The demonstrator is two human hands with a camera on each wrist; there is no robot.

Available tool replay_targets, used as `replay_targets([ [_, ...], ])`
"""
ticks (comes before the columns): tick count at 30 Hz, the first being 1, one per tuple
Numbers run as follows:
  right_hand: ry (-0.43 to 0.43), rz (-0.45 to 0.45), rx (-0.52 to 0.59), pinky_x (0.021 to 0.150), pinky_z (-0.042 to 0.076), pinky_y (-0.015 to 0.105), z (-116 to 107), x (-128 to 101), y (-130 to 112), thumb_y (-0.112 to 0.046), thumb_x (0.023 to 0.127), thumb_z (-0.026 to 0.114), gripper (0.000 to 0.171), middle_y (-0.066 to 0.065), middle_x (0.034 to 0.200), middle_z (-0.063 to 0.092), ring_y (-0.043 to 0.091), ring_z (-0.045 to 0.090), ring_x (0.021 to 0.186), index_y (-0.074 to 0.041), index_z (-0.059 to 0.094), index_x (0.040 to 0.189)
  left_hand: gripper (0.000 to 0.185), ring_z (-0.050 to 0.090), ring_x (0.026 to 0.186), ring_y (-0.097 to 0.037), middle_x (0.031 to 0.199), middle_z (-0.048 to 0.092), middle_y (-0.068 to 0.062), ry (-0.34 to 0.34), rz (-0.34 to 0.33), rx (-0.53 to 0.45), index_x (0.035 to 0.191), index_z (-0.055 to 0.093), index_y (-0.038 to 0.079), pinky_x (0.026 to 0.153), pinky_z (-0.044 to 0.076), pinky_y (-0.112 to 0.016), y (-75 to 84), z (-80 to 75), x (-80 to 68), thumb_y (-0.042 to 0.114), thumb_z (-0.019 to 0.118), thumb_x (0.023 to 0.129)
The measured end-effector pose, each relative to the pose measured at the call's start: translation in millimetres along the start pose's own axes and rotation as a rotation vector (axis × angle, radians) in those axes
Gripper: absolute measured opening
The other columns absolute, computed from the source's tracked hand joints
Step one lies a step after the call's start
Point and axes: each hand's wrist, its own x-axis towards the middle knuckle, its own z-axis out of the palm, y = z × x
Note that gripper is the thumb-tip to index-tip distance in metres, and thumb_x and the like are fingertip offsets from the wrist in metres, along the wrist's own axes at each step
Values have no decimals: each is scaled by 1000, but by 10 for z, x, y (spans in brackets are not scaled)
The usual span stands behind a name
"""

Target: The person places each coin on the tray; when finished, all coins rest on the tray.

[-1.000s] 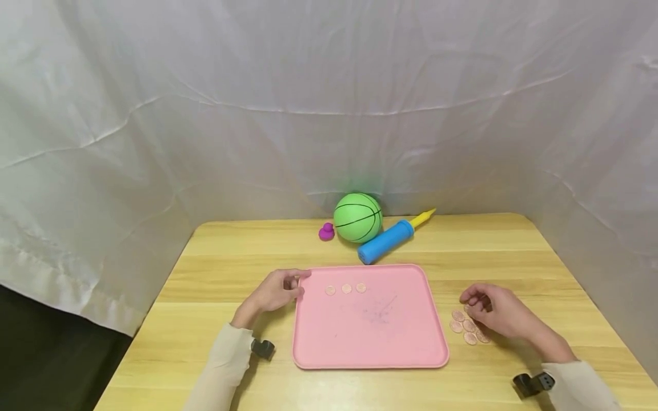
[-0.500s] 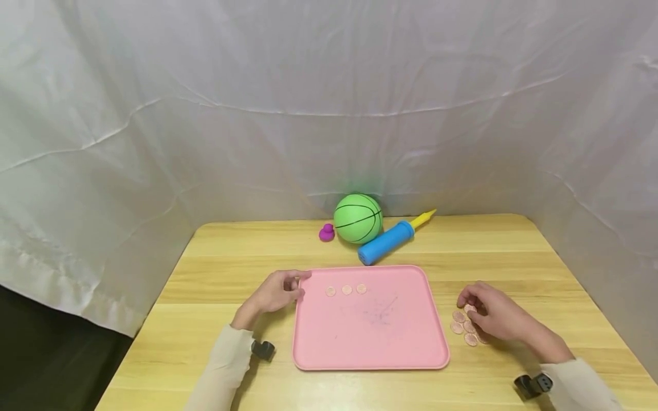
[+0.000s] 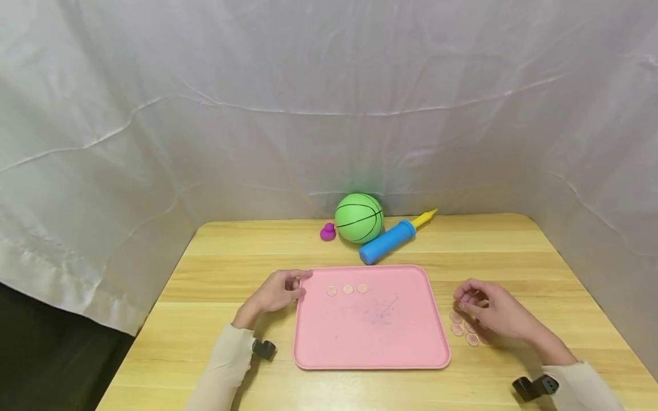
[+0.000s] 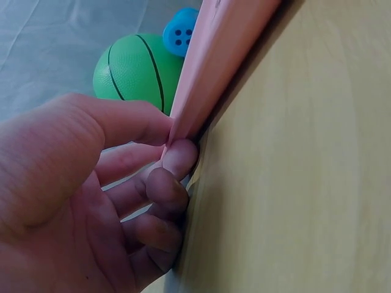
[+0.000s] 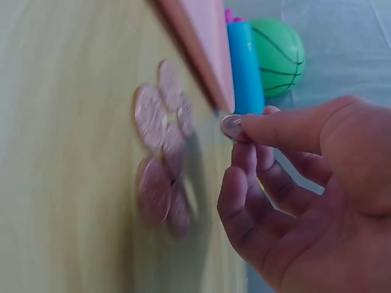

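Observation:
My left hand (image 3: 274, 291) pinches the left rim of a pink tray (image 3: 382, 348) near its far corner. In the left wrist view, the thumb lies on one side of the tray's edge and the fingertips on the other. A row of three copper-coloured coins (image 3: 348, 289) lies flat inside the tray near its far side. To the right of the tray, my right hand (image 3: 496, 310) holds one coin (image 5: 231, 126) between thumb and fingertips, raised over the table. Several more coins (image 5: 151, 116) lie clustered on the wood below it, partly hidden by the hand in the head view.
Behind the tray stand a green ball (image 3: 359, 218) with black lines, a small purple duck-like toy (image 3: 328, 232) and a blue hand pump (image 3: 388, 242) with a yellow nozzle. Grey-white cloth (image 3: 329, 114) hangs round the wooden table (image 3: 216, 262) at the back and sides.
My right hand has taken a coin from the cluster and lifted it, shifting slightly left towards the tray. The left hand and the tray stay in place.

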Motion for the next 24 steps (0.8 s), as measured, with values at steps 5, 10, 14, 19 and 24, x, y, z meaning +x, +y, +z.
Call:
replay_targets([
  [5, 26, 38, 93, 75, 59, 25, 12, 72, -153, -16, 103, 76, 16, 6, 102, 76, 11, 71, 88, -7, 71, 115, 47, 53, 72, -12, 85, 64, -3, -2, -3, -2, 148, 67, 3, 59, 43, -19, 4, -4, -11, 3, 70, 101],
  [10, 7, 76, 218, 80, 64, 30, 78, 173, -274, -20, 102, 79, 27, 13, 106, 79, 18, 78, 91, -1, 70, 119, 47, 53, 73, -11, 87, 64, -3, -15, 10, -5, 149, 65, 2, 61, 44, -19, 11, -12, -18, 4, 69, 102],
  [14, -24, 123, 274, 81, 63, 30, 161, 275, -353, -23, 101, 80, 32, 14, 107, 79, 19, 79, 92, 0, 69, 120, 47, 53, 73, -10, 87, 64, -3, -29, 22, -8, 150, 64, 2, 63, 44, -19, 20, -16, -20, 6, 69, 104],
  [19, -49, 137, 309, 76, 65, 32, 290, 419, -447, -18, 100, 80, 32, 16, 110, 76, 18, 78, 90, 2, 68, 121, 46, 53, 71, -8, 86, 64, -3, -36, 41, -14, 149, 64, 0, 63, 45, -19, 15, -24, -12, 5, 68, 104],
  [24, -49, 150, 314, 69, 62, 30, 458, 582, -529, -15, 97, 81, 32, 16, 109, 76, 19, 74, 86, 3, 69, 120, 45, 53, 70, -7, 84, 64, -3, -36, 41, -26, 149, 63, -1, 63, 44, -19, 15, -30, -15, 5, 68, 105],
])
